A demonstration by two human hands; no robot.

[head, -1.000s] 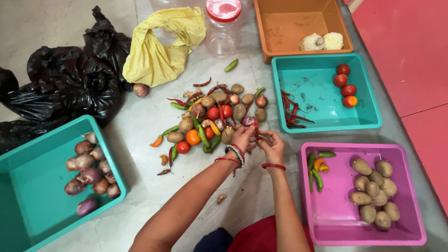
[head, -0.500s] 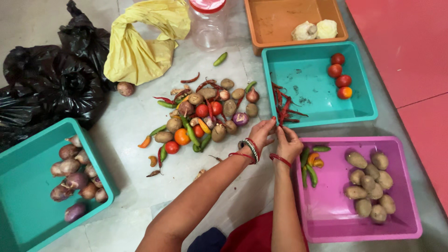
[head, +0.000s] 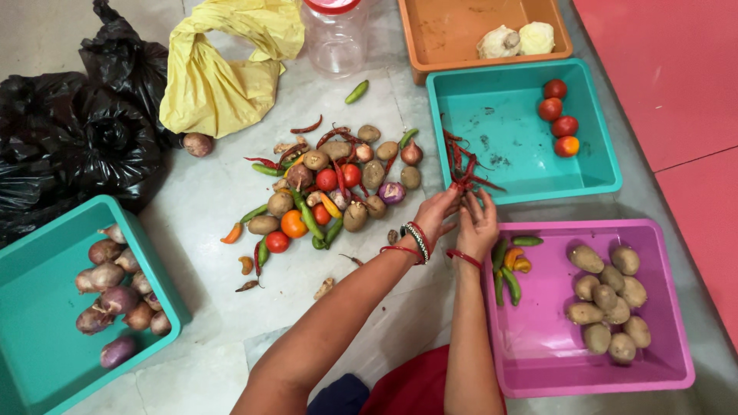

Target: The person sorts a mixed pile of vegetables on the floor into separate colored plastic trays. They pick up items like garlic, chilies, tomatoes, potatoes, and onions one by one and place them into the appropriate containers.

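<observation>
Moved since a second ago: both my hands, from the mixed pile [head: 330, 188] on the floor to the near rim of the teal tray [head: 596, 165], at about one o'clock from me. Left hand [head: 437, 214] and right hand [head: 478, 223]: fingertips pinched together on a few dried red chillies [head: 465, 170], held over the rim beside the chillies already lying there. Sorted by kind: tomatoes [head: 559, 117] at that tray's far side, potatoes [head: 609, 296] and green chillies [head: 507, 277] in the pink tray [head: 538, 353] at three o'clock, onions [head: 111, 296] at nine.

A pale grey marble floor [head: 207, 207] with faint veins fills most of the scene under soft, even light, meeting red flooring [head: 676, 77] on the right.
</observation>
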